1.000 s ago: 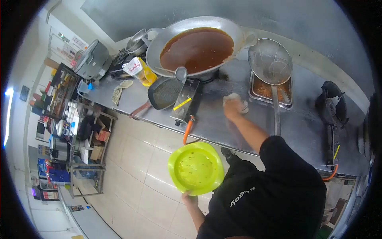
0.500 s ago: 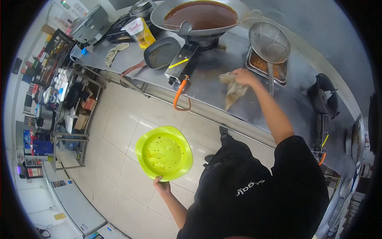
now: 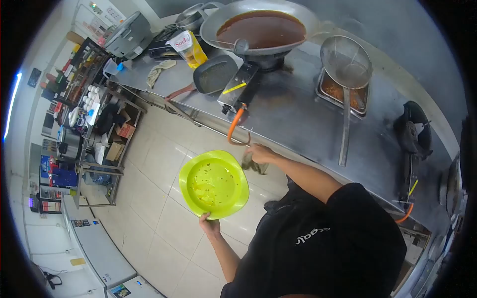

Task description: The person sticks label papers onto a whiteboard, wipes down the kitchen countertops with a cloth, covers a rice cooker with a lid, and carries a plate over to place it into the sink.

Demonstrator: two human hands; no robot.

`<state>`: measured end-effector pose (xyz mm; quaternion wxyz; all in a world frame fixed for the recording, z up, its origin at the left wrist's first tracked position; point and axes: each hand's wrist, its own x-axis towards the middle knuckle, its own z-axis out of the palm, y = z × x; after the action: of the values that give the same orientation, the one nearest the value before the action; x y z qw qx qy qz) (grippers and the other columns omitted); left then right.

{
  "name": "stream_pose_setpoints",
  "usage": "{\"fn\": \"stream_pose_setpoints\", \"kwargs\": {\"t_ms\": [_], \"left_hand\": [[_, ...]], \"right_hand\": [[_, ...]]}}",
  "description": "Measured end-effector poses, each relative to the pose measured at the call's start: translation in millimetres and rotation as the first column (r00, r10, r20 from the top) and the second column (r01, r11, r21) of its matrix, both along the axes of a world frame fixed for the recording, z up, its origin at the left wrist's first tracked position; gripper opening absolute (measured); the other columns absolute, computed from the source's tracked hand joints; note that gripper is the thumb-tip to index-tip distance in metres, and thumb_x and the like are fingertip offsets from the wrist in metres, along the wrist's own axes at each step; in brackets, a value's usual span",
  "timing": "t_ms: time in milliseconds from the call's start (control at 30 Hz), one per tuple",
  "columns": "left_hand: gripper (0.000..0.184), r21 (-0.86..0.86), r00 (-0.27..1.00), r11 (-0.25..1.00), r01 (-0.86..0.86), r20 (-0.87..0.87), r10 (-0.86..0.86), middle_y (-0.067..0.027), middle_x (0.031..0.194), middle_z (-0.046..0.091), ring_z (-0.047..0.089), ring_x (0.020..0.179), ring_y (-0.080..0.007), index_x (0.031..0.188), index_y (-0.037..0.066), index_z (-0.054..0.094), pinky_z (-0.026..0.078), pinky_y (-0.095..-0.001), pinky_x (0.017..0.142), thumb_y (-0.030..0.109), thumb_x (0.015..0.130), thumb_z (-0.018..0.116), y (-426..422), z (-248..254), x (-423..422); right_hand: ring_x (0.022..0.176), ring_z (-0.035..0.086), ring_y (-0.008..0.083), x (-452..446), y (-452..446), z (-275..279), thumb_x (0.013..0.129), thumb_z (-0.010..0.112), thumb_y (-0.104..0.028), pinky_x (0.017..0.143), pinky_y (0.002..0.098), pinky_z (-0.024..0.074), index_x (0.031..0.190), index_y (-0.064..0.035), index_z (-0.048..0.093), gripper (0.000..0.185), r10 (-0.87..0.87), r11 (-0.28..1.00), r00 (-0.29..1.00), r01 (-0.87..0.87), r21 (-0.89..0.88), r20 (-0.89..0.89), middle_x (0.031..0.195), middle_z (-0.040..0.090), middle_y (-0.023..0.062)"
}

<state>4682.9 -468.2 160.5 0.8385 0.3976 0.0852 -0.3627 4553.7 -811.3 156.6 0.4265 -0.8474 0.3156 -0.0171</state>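
My left hand point(image 3: 210, 226) grips the near rim of a lime-green dish point(image 3: 214, 185), with small dark bits and a wet film inside, held over the floor. To the right of the dish, my right hand point(image 3: 260, 153) is closed on a cloth point(image 3: 254, 165) that hangs down, somewhat blurred, beyond the counter's front edge. An orange hose point(image 3: 233, 130) loops just left of my right hand, down from a burner point(image 3: 240, 88).
On the steel counter point(image 3: 293, 111) are a wok point(image 3: 310, 22) of reddish-brown liquid, a square pan point(image 3: 214, 74), a yellow-white pouch point(image 3: 189, 49), another cloth point(image 3: 159, 72), a strainer point(image 3: 346, 62) over a food tray point(image 3: 366, 107), and a dark burner point(image 3: 413, 130). Shelving point(image 3: 119, 171) stands left.
My right hand has moved the cloth left and off the counter, to beside the dish. The dish in my left hand went left at first, then slightly back right and up.
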Motion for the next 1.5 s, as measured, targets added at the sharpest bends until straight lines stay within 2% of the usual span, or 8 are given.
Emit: {"fn": "stream_pose_setpoints", "kwargs": {"t_ms": [233, 433, 567, 700, 833, 1000, 1133, 1500], "left_hand": [[0.055, -0.006, 0.974, 0.975, 0.223, 0.034, -0.222, -0.0122, 0.122, 0.057, 0.052, 0.114, -0.0268, 0.123, -0.003, 0.05, 0.038, -0.0382, 0.102, 0.0, 0.068, 0.056, -84.8, 4.1, -18.1], [0.05, -0.104, 0.793, 0.792, 0.601, -0.05, -0.608, -0.0111, 0.12, 0.058, 0.056, 0.111, -0.0248, 0.125, 0.0, 0.048, 0.045, -0.0404, 0.095, -0.003, 0.076, 0.058, -215.6, -13.1, -79.9], [0.052, -0.015, 0.617, 0.617, 0.787, 0.063, -0.785, -0.0102, 0.13, 0.051, 0.054, 0.115, -0.0237, 0.135, 0.006, 0.037, 0.048, -0.0374, 0.093, 0.009, 0.088, 0.059, -277.4, -5.4, -110.6], [0.051, 0.202, 0.515, 0.505, 0.839, 0.005, -0.857, -0.0087, 0.116, 0.054, 0.063, 0.098, -0.021, 0.135, 0.007, 0.038, 0.053, -0.0331, 0.084, 0.021, 0.091, 0.061, -296.7, 12.1, -101.1], [0.041, 0.654, 0.527, 0.495, 0.572, 0.169, -0.833, -0.0103, 0.105, 0.057, 0.063, 0.08, -0.0182, 0.124, 0.006, 0.05, 0.053, -0.0308, 0.071, 0.022, 0.089, 0.064, -304.8, 36.1, -69.0], [0.031, 0.611, 0.436, 0.787, -0.09, 0.734, -0.521, -0.0119, 0.099, 0.056, 0.059, 0.076, -0.0177, 0.11, 0.005, 0.058, 0.05, -0.0303, 0.063, 0.015, 0.082, 0.068, -323.3, 13.1, 9.0], [0.031, 0.611, 0.515, 0.764, -0.208, 0.732, -0.445, -0.0111, 0.096, 0.054, 0.059, 0.077, -0.0198, 0.106, 0.004, 0.058, 0.049, -0.0322, 0.068, 0.005, 0.076, 0.065, -344.2, 21.6, 73.3], [0.036, 0.64, 0.255, 0.746, -0.187, 0.765, -0.592, -0.0172, 0.098, 0.052, 0.054, 0.094, -0.0323, 0.105, 0.006, 0.057, 0.045, -0.0394, 0.084, 0.008, 0.071, 0.068, -335.7, -18.8, 265.0]], "right_hand": [[0.098, 0.063, 0.0267, -78.1, -120.9, 89.8, 0.068, 0.044, 0.005, 0.088, 0.0335, 0.0459, 0.11, -0.0032, 0.065, 0.048, -0.233, 0.972, 0.898, 0.205, 0.115, 0.374, 0.104, 0.066, 0.0175], [0.099, 0.059, 0.0205, -135.2, -186.3, 184.3, 0.075, 0.051, 0.0, 0.087, 0.0292, 0.0442, 0.12, -0.0009, 0.057, 0.045, -0.501, 0.86, 0.749, 0.487, 0.153, 0.433, 0.107, 0.064, 0.0122], [0.1, 0.058, 0.0201, -136.2, -224.3, 168.5, 0.077, 0.055, -0.001, 0.088, 0.0288, 0.0434, 0.123, -0.0002, 0.054, 0.046, -0.543, 0.823, 0.696, 0.553, 0.133, 0.47, 0.112, 0.062, 0.0111], [0.103, 0.059, 0.0272, -114.7, -259.9, 134.0, 0.076, 0.053, -0.003, 0.091, 0.0327, 0.0423, 0.12, -0.0009, 0.056, 0.044, -0.469, 0.859, 0.743, 0.509, 0.052, 0.478, 0.11, 0.063, 0.0161], [0.108, 0.057, 0.0374, -86.0, -296.5, 65.1, 0.078, 0.057, -0.008, 0.093, 0.0375, 0.0421, 0.122, -0.0038, 0.055, 0.044, -0.392, 0.892, 0.858, 0.442, -0.089, 0.332, 0.113, 0.06, 0.0228], [0.114, 0.051, 0.0376, -52.1, -277.8, 16.9, 0.081, 0.062, -0.018, 0.096, 0.0428, 0.0413, 0.122, -0.0113, 0.055, 0.042, -0.309, 0.891, 0.95, 0.303, -0.339, 0.039, 0.12, 0.054, 0.0193], [0.115, 0.049, 0.0377, -33.6, -264.4, 27.3, 0.081, 0.063, -0.02, 0.094, 0.0436, 0.0421, 0.119, -0.0135, 0.057, 0.039, -0.372, 0.867, 0.928, 0.345, -0.359, -0.006, 0.125, 0.049, 0.0176], [0.117, 0.049, 0.0388, -11.0, -234.8, 0.8, 0.076, 0.066, -0.013, 0.097, 0.0425, 0.0411, 0.124, -0.0126, 0.056, 0.049, -0.512, 0.74, 0.858, 0.419, -0.525, -0.037, 0.127, 0.049, 0.0208]]}}
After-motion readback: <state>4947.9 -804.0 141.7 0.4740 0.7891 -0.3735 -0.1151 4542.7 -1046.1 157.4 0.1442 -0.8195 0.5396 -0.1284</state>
